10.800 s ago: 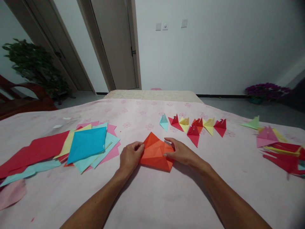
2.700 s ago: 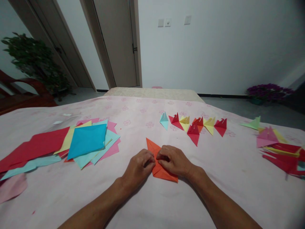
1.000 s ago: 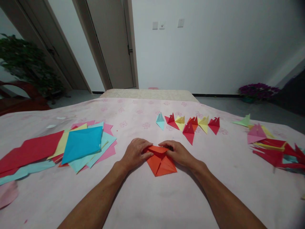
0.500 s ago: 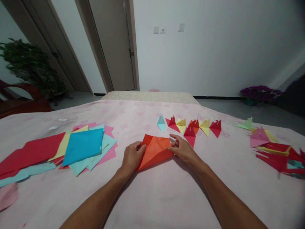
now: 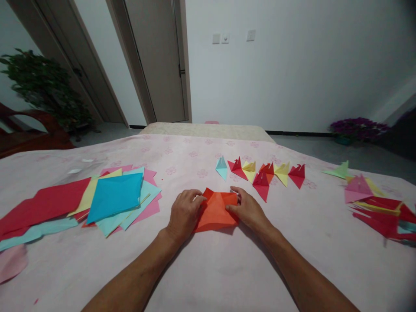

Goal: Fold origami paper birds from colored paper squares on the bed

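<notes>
Orange paper (image 5: 217, 211) seemingly mid-fold; left hand (image 5: 186, 213) pinching left edge, right hand (image 5: 250, 209) right edge; next move likely calls for firm creasing

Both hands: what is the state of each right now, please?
Left hand: closed, holding the orange paper by its left side.
Right hand: holding the same paper by its right side.

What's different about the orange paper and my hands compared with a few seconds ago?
The orange paper is opened out wider, and the left hand and right hand have moved apart to its sides, both still holding it. The paper stack and folded birds stayed put.
</notes>
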### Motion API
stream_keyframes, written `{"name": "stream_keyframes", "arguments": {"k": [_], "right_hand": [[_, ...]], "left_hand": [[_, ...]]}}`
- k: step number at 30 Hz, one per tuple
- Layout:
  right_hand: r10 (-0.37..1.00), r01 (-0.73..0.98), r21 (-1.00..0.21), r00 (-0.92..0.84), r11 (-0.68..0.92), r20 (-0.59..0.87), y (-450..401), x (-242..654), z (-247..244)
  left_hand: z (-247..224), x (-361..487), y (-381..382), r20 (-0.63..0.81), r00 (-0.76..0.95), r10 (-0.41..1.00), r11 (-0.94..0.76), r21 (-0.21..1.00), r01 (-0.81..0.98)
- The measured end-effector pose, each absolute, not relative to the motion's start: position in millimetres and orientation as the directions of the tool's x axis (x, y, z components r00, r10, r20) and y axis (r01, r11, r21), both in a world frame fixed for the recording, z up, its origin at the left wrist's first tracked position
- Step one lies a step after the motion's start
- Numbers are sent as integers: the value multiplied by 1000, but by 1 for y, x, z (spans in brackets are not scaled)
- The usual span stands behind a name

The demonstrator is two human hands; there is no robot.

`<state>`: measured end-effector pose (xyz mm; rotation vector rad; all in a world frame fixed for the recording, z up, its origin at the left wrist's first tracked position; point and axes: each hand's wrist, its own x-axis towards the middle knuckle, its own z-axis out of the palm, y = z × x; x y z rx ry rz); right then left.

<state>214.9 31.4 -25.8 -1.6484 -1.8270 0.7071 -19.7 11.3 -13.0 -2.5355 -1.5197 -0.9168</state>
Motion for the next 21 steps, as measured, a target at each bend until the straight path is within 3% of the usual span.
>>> {"name": "stream_keyframes", "arguments": {"k": [3,9,21], "right_hand": [[998,731,-682,15,25,53,25,206,-15],[1000,767,-642,8,-18,-19,16,198,-5],[958,747,-603,-174,279,228,13,194,-13]], "left_hand": [[-13,-18,10,428,443,788,-565,213,797],[-20,-17,9,424,358,832,-450,139,882],[-28,-16,13,347,452,821,-527,160,835]]}}
